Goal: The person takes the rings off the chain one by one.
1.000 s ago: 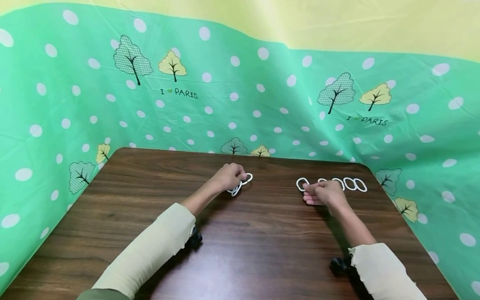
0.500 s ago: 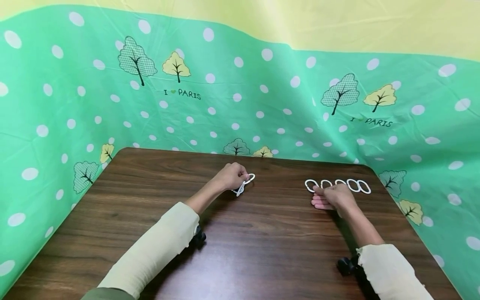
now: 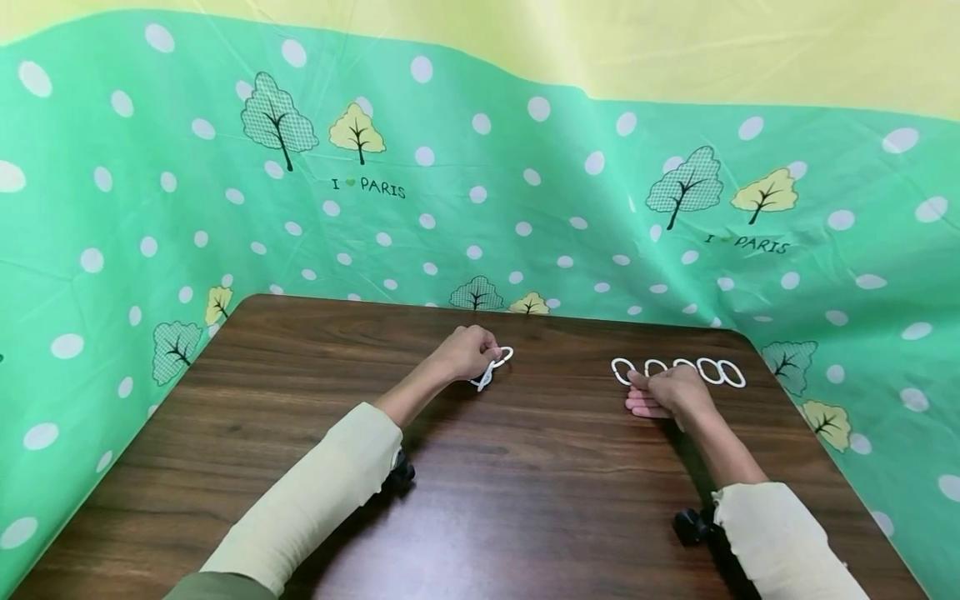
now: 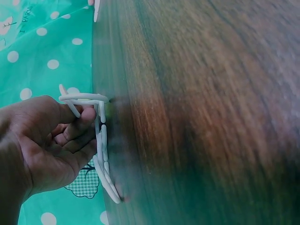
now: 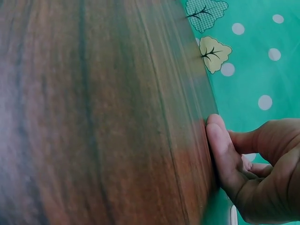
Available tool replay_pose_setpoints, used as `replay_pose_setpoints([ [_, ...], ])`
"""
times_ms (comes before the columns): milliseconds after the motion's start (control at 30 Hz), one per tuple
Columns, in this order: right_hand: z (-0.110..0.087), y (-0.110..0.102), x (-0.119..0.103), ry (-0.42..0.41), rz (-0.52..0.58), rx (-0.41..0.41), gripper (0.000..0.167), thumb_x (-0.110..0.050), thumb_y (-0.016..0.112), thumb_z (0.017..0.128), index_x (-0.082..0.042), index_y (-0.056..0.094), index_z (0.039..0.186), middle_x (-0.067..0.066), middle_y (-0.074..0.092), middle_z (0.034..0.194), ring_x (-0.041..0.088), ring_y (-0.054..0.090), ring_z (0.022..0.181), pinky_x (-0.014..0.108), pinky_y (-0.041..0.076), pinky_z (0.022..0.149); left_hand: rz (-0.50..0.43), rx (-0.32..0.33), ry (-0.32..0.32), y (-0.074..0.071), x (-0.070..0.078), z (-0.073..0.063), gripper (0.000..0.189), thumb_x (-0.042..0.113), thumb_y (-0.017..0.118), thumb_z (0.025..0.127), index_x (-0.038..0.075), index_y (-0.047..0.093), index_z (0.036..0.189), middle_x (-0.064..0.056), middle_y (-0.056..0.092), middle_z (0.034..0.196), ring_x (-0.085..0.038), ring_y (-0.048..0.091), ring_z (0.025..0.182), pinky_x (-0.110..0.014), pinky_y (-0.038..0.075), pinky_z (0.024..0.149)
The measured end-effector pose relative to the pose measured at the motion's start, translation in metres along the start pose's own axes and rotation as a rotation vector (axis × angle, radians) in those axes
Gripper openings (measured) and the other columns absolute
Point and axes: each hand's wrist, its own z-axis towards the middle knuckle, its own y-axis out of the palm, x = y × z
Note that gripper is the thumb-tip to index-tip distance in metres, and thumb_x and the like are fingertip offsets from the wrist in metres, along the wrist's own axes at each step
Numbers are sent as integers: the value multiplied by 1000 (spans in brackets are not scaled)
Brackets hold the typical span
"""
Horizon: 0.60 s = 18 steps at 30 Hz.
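Observation:
My left hand pinches a white plastic link between thumb and index finger. Other white links joined to it form a short chain that trails below the fingers at the tabletop. To the right, several loose white links lie in a row; the two rightmost sit close against each other. My right hand lies low in front of that row, fingers stretched out. Its fingertips are right at the lower edge of the leftmost link, and the hand partly covers the middle links.
The brown wood-grain table has its far edge just beyond the links. Behind it hangs a green dotted curtain with tree prints. Black wrist mounts sit under both sleeves.
My right hand has slid the leftmost link rightward, narrowing its gap to the others in the row. The left hand keeps its pinch on the chain. The head view has shifted slightly.

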Motion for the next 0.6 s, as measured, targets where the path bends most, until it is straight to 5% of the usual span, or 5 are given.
replay_pose_setpoints([
  [267, -7, 20, -1, -111, -147, 55, 31, -18, 65, 115, 12, 71, 108, 2, 77, 71, 9, 78, 62, 30, 68, 64, -20, -4, 25, 0, -3, 4, 24, 32, 69, 113, 23, 82, 95, 8, 77, 82, -13, 70, 80, -30, 56, 74],
  [400, -12, 37, -9, -147, -194, 46, 34, -20, 68, 113, 13, 75, 108, 3, 77, 73, 10, 77, 63, 31, 68, 64, -74, 1, 36, -15, 9, -14, 26, 31, 67, 114, 18, 81, 97, 5, 78, 84, -14, 70, 81, -31, 56, 77],
  [600, -15, 62, -24, -184, -208, -5, 38, -23, 71, 113, 14, 73, 116, 6, 77, 75, 12, 78, 63, 31, 68, 64, -169, -19, -28, -37, 33, -42, 25, 25, 65, 115, 10, 81, 105, -2, 77, 93, -13, 66, 80, -28, 52, 75],
])
